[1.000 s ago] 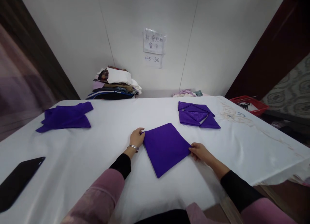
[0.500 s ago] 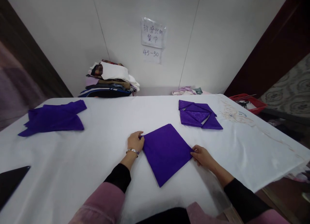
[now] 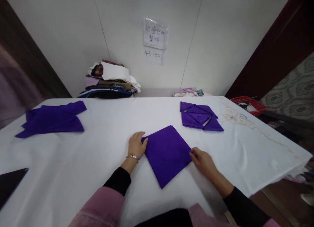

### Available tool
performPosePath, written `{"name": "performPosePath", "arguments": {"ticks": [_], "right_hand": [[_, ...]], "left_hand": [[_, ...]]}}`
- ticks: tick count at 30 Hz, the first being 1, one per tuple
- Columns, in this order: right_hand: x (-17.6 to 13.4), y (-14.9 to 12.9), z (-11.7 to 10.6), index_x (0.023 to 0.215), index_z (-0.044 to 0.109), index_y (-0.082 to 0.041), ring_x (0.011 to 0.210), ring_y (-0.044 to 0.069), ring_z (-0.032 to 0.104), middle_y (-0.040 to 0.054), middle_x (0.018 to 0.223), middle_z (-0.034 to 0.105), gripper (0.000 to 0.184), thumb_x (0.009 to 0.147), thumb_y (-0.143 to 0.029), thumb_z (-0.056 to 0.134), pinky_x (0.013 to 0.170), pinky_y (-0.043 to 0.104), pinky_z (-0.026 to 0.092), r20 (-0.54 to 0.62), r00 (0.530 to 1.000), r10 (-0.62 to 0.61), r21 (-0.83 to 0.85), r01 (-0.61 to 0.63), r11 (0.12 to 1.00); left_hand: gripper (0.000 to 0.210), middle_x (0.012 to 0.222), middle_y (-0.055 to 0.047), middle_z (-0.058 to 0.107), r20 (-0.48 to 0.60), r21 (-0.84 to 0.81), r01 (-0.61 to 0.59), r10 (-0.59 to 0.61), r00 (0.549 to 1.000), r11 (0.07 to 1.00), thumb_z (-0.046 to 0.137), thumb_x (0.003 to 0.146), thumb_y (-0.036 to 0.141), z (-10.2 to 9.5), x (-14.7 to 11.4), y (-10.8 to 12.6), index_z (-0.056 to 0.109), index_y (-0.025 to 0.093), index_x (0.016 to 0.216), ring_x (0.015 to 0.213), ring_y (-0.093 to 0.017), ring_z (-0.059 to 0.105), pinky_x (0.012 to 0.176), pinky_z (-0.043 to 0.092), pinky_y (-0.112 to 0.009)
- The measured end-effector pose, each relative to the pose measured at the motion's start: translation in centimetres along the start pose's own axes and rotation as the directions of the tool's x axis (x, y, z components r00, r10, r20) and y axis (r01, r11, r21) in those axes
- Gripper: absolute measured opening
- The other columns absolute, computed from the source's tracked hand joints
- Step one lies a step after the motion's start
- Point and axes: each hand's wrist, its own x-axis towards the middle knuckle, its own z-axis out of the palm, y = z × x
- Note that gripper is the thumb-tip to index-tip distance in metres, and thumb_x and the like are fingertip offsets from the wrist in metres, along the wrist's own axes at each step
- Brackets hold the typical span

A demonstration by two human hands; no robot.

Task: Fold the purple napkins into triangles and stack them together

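Note:
A purple napkin [image 3: 168, 156], folded into a diamond, lies flat on the white tablecloth [image 3: 108, 155] in front of me. At its left corner is my left hand [image 3: 137, 146], thumb and fingers closed on the cloth, a bracelet at the wrist. My right hand [image 3: 202, 161] pinches the right corner, hiding its tip. Beyond, to the right, rests a purple folded napkin [image 3: 196, 117] with overlapping flaps. Several loose purple napkins [image 3: 52, 119] lie heaped at the left.
A pile of folded clothes [image 3: 110, 81] stands against the wall past the far edge. Handwritten signs [image 3: 154, 40] hang above. At the far right sits a red basket [image 3: 255, 107]. A dark flat object [image 3: 11, 184] is at the left edge.
My right hand has shifted slightly left and farther over the napkin's right corner. The left hand stays at the left corner. The view has shifted a little.

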Motion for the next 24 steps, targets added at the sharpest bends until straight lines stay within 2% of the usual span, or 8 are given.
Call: {"name": "performPosePath", "arguments": {"ticks": [2,4,7,11,16,18,19,24], "right_hand": [[-0.1,-2.0,0.9,0.092,0.058,-0.024,0.076,0.019,0.06,0.0044,0.08,0.064,0.016,0.086,-0.029,0.044,0.071,0.031,0.045,0.003,0.984,-0.175,0.066,0.175,0.982],[0.4,-4.1,2.1,0.104,0.057,-0.023,0.095,0.021,0.058,0.0079,0.101,0.064,0.023,0.087,-0.028,0.042,0.084,0.035,0.045,0.007,0.939,-0.344,0.127,0.34,0.932],[2.1,-6.8,3.9,0.123,0.049,-0.02,0.119,0.022,0.045,0.0108,0.126,0.053,0.037,0.088,-0.029,0.041,0.099,0.04,0.037,0.063,0.848,-0.527,0.147,0.514,0.845],[5.2,-8.9,5.6,0.139,0.03,-0.015,0.134,0.025,0.024,0.0137,0.143,0.033,0.06,0.088,-0.046,0.042,0.108,0.046,0.022,0.256,0.769,-0.586,0.093,0.584,0.806],[9.3,-7.9,6.9,0.142,0.024,-0.014,0.137,0.024,0.015,0.0133,0.147,0.023,0.071,0.088,-0.059,0.03,0.11,0.045,0.011,0.409,0.73,-0.548,-0.002,0.601,0.799],[11.1,-6.3,6.8,0.142,0.025,-0.016,0.137,0.023,0.014,0.0102,0.148,0.022,0.069,0.088,-0.059,0.029,0.11,0.045,0.009,0.421,0.736,-0.53,-0.048,0.601,0.798],[12.0,-5.3,6.6,0.142,0.025,-0.017,0.137,0.023,0.013,0.009,0.148,0.022,0.068,0.088,-0.059,0.028,0.11,0.046,0.008,0.417,0.756,-0.504,-0.083,0.584,0.808],[14.6,-1.9,4.9,0.141,0.027,-0.013,0.137,0.026,0.014,0.0133,0.148,0.02,0.067,0.09,-0.056,0.027,0.108,0.049,0.011,0.277,0.93,-0.242,-0.268,0.317,0.91]], "left_hand": [[0.035,0.12,-0.01,0.058,0.01,0.0,-0.147,0.147,0.989,0.989,0.044,0.084,0.032,0.0,-1.3,1.7,0.056,0.018,0.114,0.116,-0.025,0.047,0.1,0.033,-0.045],[0.038,0.128,-0.009,0.053,0.084,0.013,-0.271,0.269,0.959,0.962,0.043,0.085,0.033,0.4,-2.8,3.3,0.052,0.019,0.119,0.123,-0.025,0.041,0.104,0.028,-0.047],[0.049,0.141,-0.01,0.04,0.223,0.094,-0.317,0.29,0.931,0.944,0.047,0.082,0.032,1.6,-4.8,4.4,0.045,0.019,0.129,0.133,-0.028,0.027,0.108,0.019,-0.051],[0.06,0.144,-0.011,0.033,0.348,0.165,-0.297,0.226,0.91,0.941,0.046,0.08,0.033,2.6,-5.5,4.1,0.034,0.018,0.138,0.136,-0.03,0.019,0.109,0.014,-0.052],[0.061,0.143,-0.013,0.035,0.344,0.207,-0.284,0.202,0.917,0.936,0.042,0.083,0.047,2.6,-5.2,4.1,0.037,0.016,0.136,0.135,-0.03,0.022,0.108,0.015,-0.052],[0.06,0.142,-0.013,0.037,0.332,0.214,-0.292,0.212,0.919,0.932,0.042,0.083,0.049,2.6,-5.3,4.1,0.041,0.017,0.133,0.134,-0.029,0.023,0.107,0.016,-0.052],[0.059,0.142,-0.013,0.036,0.326,0.212,-0.298,0.22,0.919,0.931,0.041,0.083,0.049,2.6,-5.3,4.1,0.041,0.017,0.132,0.134,-0.029,0.023,0.107,0.016,-0.052],[0.06,0.143,-0.014,0.035,0.314,0.187,-0.301,0.233,0.92,0.935,0.041,0.083,0.05,2.8,-5.5,3.9,0.04,0.017,0.133,0.135,-0.03,0.022,0.107,0.016,-0.054]]}}
